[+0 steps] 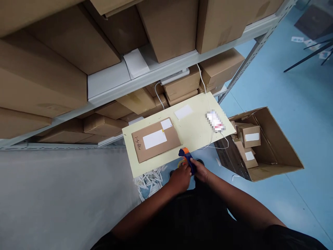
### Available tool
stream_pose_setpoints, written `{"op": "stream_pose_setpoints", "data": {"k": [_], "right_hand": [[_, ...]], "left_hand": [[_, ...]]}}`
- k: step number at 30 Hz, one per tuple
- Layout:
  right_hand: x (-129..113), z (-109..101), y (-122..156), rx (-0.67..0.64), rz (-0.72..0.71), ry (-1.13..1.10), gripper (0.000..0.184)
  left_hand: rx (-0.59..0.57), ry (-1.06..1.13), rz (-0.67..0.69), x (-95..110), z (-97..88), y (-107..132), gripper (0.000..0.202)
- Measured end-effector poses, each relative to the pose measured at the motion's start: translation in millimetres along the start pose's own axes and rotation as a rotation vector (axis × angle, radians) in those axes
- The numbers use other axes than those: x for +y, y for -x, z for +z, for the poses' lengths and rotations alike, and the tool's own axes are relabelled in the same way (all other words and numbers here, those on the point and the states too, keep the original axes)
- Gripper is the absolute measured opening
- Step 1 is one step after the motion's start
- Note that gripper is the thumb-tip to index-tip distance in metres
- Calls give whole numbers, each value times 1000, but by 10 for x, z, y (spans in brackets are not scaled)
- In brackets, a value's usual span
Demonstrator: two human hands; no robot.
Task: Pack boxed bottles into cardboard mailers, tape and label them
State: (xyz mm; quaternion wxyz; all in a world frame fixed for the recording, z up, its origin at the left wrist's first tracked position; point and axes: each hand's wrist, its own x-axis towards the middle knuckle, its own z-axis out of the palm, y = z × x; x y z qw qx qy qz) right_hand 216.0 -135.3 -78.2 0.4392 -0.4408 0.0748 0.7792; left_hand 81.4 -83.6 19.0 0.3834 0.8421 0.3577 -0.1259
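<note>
Both my hands meet at the near edge of a pale yellow tabletop. My right hand is wrapped round the blue handle of an orange and blue tape dispenser. My left hand is closed at the dispenser's roll side; what its fingers pinch is hidden. A flat brown parcel with white labels and handwritten marks lies on the table just beyond the dispenser. A loose white label lies further back.
A small device with a white cable rests at the table's right. An open carton of small labelled boxes stands on the blue floor to the right. Metal shelving packed with cartons rises behind. Paper scraps litter the floor under the table.
</note>
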Motion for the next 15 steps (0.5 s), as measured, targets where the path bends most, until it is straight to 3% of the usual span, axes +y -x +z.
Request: {"op": "stream_pose_setpoints", "data": {"k": [3, 5, 7, 10, 12, 15], "right_hand": [[74, 47, -15, 40, -19, -19, 40], [120, 106, -20, 83, -46, -51, 41], [137, 154, -14, 144, -33, -83, 43], [115, 184, 7, 171, 26, -127, 44], [92, 190, 12, 148, 42, -144, 45], [74, 211, -5, 107, 31, -148, 46]], "left_hand": [[47, -46, -16, -21, -40, 65, 29], [84, -36, 3, -115, -194, 161, 33], [168, -72, 22, -318, -475, 308, 43], [381, -332, -178, -786, -992, 572, 79], [305, -435, -267, -1113, -1247, 711, 96], [77, -454, -277, -1526, -1419, 825, 100]]}}
